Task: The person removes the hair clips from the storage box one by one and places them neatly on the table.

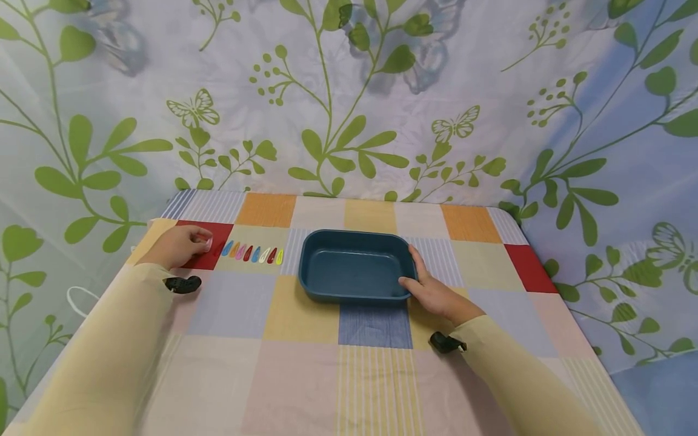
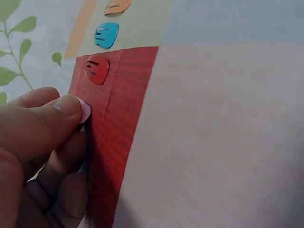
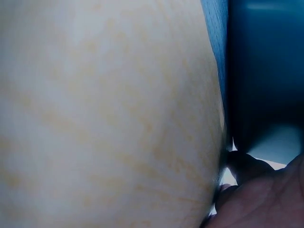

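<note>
At the left of the table, my left hand (image 1: 182,245) pinches a pink hair clip (image 2: 84,110) between thumb and fingers, just above a red cloth patch. A red snap hair clip (image 2: 97,70) lies on that patch beside the hand. Rightward from there runs a row of several more clips, among them a blue clip (image 2: 106,35), an orange clip (image 1: 234,249), a white clip (image 1: 265,255) and a yellow clip (image 1: 280,257). My right hand (image 1: 436,297) grips the right side of a dark blue rectangular tray (image 1: 357,298), thumb at the rim and fingers along the outer wall.
A patchwork tablecloth (image 1: 305,375) covers the table. Behind and at both sides hangs a leaf-patterned curtain (image 1: 234,121). A white cable (image 1: 76,303) loops by the left table edge. Each wrist carries a small black camera (image 1: 182,284).
</note>
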`<state>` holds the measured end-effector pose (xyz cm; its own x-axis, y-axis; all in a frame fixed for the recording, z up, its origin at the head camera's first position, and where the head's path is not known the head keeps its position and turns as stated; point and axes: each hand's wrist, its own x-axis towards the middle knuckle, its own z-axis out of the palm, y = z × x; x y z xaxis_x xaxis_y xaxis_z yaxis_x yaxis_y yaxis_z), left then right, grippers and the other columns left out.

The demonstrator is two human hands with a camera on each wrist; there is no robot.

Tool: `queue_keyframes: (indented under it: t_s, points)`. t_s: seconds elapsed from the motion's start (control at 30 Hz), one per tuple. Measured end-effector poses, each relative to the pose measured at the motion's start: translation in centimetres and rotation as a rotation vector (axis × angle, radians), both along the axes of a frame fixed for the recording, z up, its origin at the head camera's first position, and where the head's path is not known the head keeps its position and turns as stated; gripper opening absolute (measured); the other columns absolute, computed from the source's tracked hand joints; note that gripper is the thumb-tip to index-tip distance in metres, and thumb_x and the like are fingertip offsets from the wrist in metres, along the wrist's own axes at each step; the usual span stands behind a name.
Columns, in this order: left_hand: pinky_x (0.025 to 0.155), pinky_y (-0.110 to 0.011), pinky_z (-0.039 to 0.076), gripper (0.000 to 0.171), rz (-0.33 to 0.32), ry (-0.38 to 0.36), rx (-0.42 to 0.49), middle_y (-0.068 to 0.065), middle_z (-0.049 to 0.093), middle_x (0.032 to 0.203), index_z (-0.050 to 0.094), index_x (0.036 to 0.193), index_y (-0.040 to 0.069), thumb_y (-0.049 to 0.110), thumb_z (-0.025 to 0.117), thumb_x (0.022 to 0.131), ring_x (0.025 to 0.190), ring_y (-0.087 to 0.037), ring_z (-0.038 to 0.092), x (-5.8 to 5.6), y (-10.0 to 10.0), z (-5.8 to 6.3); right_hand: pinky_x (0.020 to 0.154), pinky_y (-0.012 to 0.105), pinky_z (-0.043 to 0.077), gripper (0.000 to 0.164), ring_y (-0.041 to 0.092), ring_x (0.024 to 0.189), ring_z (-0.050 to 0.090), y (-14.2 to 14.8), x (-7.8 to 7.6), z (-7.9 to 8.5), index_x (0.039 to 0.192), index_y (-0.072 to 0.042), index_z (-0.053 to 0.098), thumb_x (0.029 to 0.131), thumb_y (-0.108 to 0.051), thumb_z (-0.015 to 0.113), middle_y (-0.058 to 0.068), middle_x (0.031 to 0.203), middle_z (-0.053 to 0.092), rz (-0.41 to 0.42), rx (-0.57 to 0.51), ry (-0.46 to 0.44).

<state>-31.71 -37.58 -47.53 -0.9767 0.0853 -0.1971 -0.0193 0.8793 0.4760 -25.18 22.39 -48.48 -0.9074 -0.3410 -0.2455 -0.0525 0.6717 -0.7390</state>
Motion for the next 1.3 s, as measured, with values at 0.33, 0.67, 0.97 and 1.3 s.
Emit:
queue_keyframes:
  t_s: [0.33,0.67,0.97,1.3]
  points:
    - [0.099,-0.056,0.050,0.043,-0.031,0.012,-0.027,-0.023,0.069,0.127,0.064,0.141,0.006,0.027,0.066,0.104,0.114,-0.038,0.059,-0.23,0.28,-0.14,0.125,0.071,0.017,0.084,0.052,0.159,0.014,-0.08,0.04,0.02,0.166,-0.031,-0.022,0.112,-0.042,0.041,0.016,0.177,-0.013,0.005,0.005,0.000]
    - [0.093,-0.052,0.049,0.042,-0.024,-0.035,-0.030,-0.024,0.067,0.126,0.064,0.140,0.004,0.026,0.064,0.105,0.110,-0.037,0.056,-0.10,0.87,0.22,0.125,0.071,0.016,0.083,0.052,0.159,0.013,-0.18,0.17,0.11,0.167,-0.029,-0.021,0.112,-0.041,0.040,0.017,0.177,-0.013,0.005,0.001,0.001]
    - [0.096,-0.053,0.050,0.041,-0.029,-0.020,0.003,-0.024,0.067,0.128,0.065,0.140,0.004,0.024,0.064,0.104,0.112,-0.037,0.056,0.15,0.80,0.06,0.125,0.071,0.016,0.083,0.052,0.159,0.013,-0.08,0.00,0.11,0.166,-0.030,-0.021,0.112,-0.041,0.041,0.017,0.177,-0.012,-0.001,0.005,-0.001]
    - [0.087,-0.042,0.050,0.049,0.007,-0.052,0.008,-0.023,0.066,0.126,0.060,0.146,0.005,0.029,0.067,0.103,0.111,-0.037,0.055,-0.03,0.43,-0.10,0.125,0.071,0.018,0.084,0.053,0.158,0.017,-0.10,-0.02,0.04,0.166,-0.031,-0.022,0.111,-0.042,0.041,0.018,0.177,-0.011,0.004,0.015,-0.003]
